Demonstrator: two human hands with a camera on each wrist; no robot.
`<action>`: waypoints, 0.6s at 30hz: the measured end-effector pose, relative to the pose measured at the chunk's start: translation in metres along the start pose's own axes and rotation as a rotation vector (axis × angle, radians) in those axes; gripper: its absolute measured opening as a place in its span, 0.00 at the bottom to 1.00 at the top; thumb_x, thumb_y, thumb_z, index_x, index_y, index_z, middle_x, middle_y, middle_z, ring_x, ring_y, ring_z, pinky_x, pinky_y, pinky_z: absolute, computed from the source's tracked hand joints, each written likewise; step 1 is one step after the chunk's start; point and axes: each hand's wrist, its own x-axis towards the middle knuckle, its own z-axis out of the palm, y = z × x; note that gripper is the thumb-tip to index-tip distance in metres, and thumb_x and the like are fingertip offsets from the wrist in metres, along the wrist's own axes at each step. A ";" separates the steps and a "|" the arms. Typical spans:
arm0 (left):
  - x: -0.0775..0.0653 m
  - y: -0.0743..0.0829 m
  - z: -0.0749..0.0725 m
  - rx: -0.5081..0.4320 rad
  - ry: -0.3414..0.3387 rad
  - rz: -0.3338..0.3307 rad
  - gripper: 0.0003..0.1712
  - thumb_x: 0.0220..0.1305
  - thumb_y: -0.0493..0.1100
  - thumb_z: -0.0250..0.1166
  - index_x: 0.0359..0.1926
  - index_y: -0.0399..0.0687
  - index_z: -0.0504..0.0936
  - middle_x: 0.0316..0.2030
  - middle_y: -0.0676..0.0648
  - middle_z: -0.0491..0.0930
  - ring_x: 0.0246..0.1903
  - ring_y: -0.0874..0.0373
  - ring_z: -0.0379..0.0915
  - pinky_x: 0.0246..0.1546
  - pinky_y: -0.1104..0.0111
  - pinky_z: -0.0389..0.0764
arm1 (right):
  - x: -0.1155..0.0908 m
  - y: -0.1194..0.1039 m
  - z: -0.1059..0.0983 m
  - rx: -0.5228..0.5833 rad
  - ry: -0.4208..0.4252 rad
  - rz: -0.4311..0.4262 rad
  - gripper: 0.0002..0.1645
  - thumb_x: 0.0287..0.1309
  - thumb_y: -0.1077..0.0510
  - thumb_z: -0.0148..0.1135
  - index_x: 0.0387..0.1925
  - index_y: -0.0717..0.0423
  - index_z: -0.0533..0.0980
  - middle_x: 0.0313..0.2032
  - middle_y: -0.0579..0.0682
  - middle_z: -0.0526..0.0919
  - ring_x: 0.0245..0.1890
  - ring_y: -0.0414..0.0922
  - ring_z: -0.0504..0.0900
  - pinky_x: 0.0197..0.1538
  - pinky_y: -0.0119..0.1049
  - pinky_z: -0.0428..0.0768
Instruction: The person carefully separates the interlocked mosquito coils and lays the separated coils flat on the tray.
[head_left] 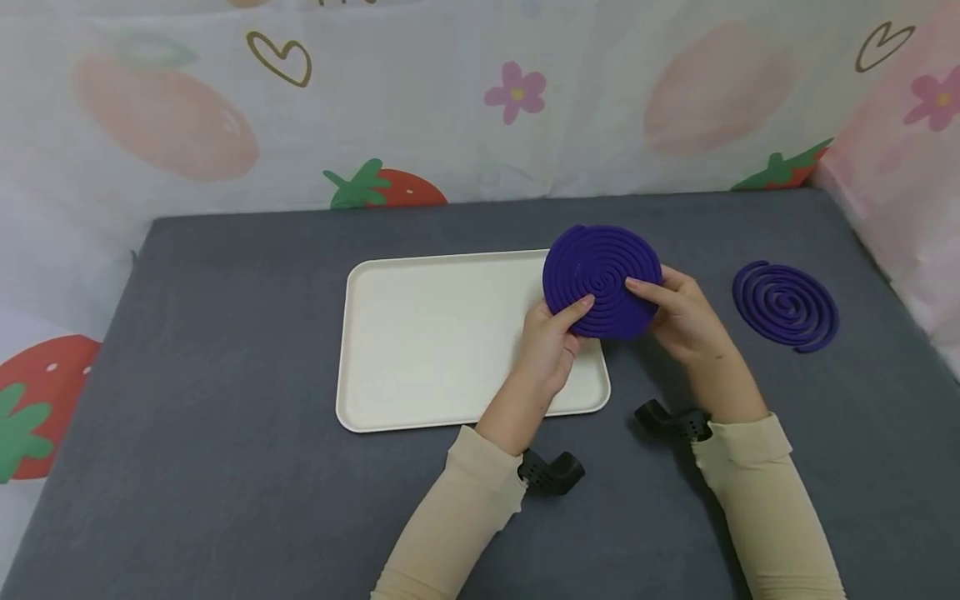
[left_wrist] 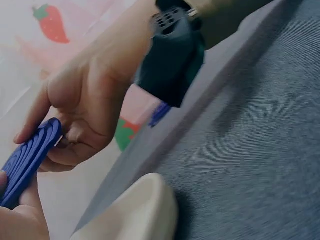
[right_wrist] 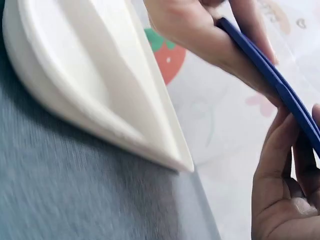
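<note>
A flat purple-blue spiral coil (head_left: 602, 258), wound into a disc with narrow grooves, is held up over the right end of a cream tray (head_left: 435, 333). My left hand (head_left: 543, 346) pinches its lower left part, thumb across the face. At its right edge my right hand (head_left: 686, 321) grips it, the thumb likewise on the front and the fingers behind. Seen edge-on in the right wrist view, the coil (right_wrist: 272, 75) is thin, with both hands on it. Another purple coil (head_left: 785, 304), with wider gaps between its turns, lies on the table to the right.
A dark grey cloth covers the table (head_left: 225, 483). The tray has a low raised rim and rounded corners. Behind the table hangs a white curtain (head_left: 585, 142) with strawberry and flower prints; pink fabric hangs at the right. Black camera mounts (head_left: 551, 472) sit on both wrists.
</note>
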 end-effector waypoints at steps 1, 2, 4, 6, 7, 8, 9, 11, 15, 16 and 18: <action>0.000 0.002 0.000 -0.005 -0.003 -0.008 0.13 0.63 0.27 0.55 0.49 0.31 0.73 0.31 0.50 0.79 0.26 0.65 0.74 0.22 0.79 0.73 | -0.001 0.000 0.003 0.000 0.006 -0.004 0.14 0.64 0.72 0.50 0.39 0.58 0.81 0.35 0.51 0.84 0.33 0.43 0.83 0.37 0.31 0.82; -0.001 0.004 -0.001 -0.012 -0.008 -0.015 0.14 0.63 0.26 0.55 0.51 0.30 0.72 0.32 0.50 0.79 0.28 0.64 0.75 0.24 0.78 0.74 | -0.002 0.000 0.005 -0.004 0.013 -0.007 0.14 0.64 0.71 0.50 0.39 0.58 0.81 0.35 0.51 0.84 0.33 0.43 0.84 0.37 0.31 0.82; -0.001 0.009 -0.003 -0.015 -0.010 -0.028 0.17 0.64 0.26 0.54 0.54 0.28 0.70 0.34 0.49 0.79 0.30 0.64 0.76 0.27 0.77 0.76 | -0.001 0.001 0.009 -0.004 0.025 -0.007 0.14 0.64 0.71 0.51 0.38 0.58 0.81 0.34 0.51 0.84 0.32 0.42 0.84 0.37 0.31 0.82; -0.001 0.014 -0.005 -0.013 -0.015 -0.042 0.18 0.64 0.26 0.54 0.55 0.27 0.69 0.35 0.48 0.78 0.32 0.63 0.77 0.31 0.75 0.78 | 0.000 0.002 0.013 -0.009 0.030 -0.002 0.14 0.64 0.71 0.51 0.38 0.57 0.82 0.34 0.51 0.84 0.32 0.42 0.84 0.36 0.30 0.82; -0.001 0.016 -0.006 -0.012 -0.020 -0.049 0.19 0.64 0.26 0.53 0.56 0.27 0.68 0.36 0.48 0.78 0.34 0.62 0.77 0.34 0.74 0.79 | 0.001 0.003 0.014 -0.015 0.034 0.000 0.14 0.64 0.71 0.51 0.37 0.57 0.82 0.33 0.50 0.84 0.31 0.42 0.84 0.36 0.30 0.82; -0.001 0.019 -0.008 -0.002 -0.023 -0.053 0.19 0.65 0.26 0.53 0.57 0.27 0.67 0.37 0.48 0.78 0.35 0.62 0.77 0.35 0.74 0.79 | 0.002 0.004 0.016 -0.019 0.033 0.002 0.14 0.64 0.71 0.51 0.37 0.57 0.82 0.33 0.50 0.84 0.31 0.42 0.84 0.36 0.30 0.82; -0.001 0.021 -0.010 0.006 -0.026 -0.057 0.20 0.65 0.26 0.53 0.58 0.27 0.67 0.37 0.48 0.78 0.35 0.62 0.77 0.36 0.74 0.79 | 0.003 0.004 0.017 -0.025 0.031 0.006 0.14 0.64 0.71 0.51 0.37 0.57 0.82 0.33 0.50 0.84 0.31 0.41 0.84 0.36 0.30 0.82; -0.001 0.027 -0.014 0.025 -0.036 -0.058 0.20 0.65 0.26 0.53 0.58 0.27 0.66 0.38 0.47 0.77 0.36 0.62 0.77 0.37 0.74 0.79 | 0.006 0.006 0.020 -0.039 0.025 0.012 0.13 0.64 0.70 0.52 0.37 0.56 0.81 0.33 0.49 0.84 0.31 0.41 0.83 0.36 0.29 0.82; 0.000 0.036 -0.024 0.046 -0.043 -0.043 0.20 0.66 0.27 0.53 0.58 0.28 0.65 0.40 0.47 0.77 0.38 0.61 0.78 0.40 0.73 0.80 | 0.013 0.011 0.029 -0.078 0.015 0.032 0.13 0.64 0.70 0.52 0.36 0.54 0.81 0.32 0.48 0.84 0.30 0.40 0.83 0.35 0.29 0.81; -0.001 0.038 -0.027 0.051 -0.043 -0.038 0.20 0.66 0.27 0.53 0.58 0.28 0.66 0.40 0.47 0.77 0.37 0.61 0.78 0.39 0.73 0.80 | 0.015 0.013 0.031 -0.084 0.008 0.038 0.13 0.64 0.70 0.52 0.36 0.54 0.81 0.32 0.48 0.84 0.30 0.40 0.83 0.35 0.29 0.81; -0.001 0.042 -0.033 0.056 -0.041 -0.025 0.19 0.66 0.27 0.52 0.58 0.28 0.66 0.39 0.47 0.77 0.37 0.62 0.78 0.38 0.73 0.80 | 0.018 0.017 0.035 -0.107 0.011 0.057 0.13 0.64 0.70 0.53 0.36 0.53 0.81 0.31 0.47 0.83 0.29 0.40 0.83 0.35 0.29 0.81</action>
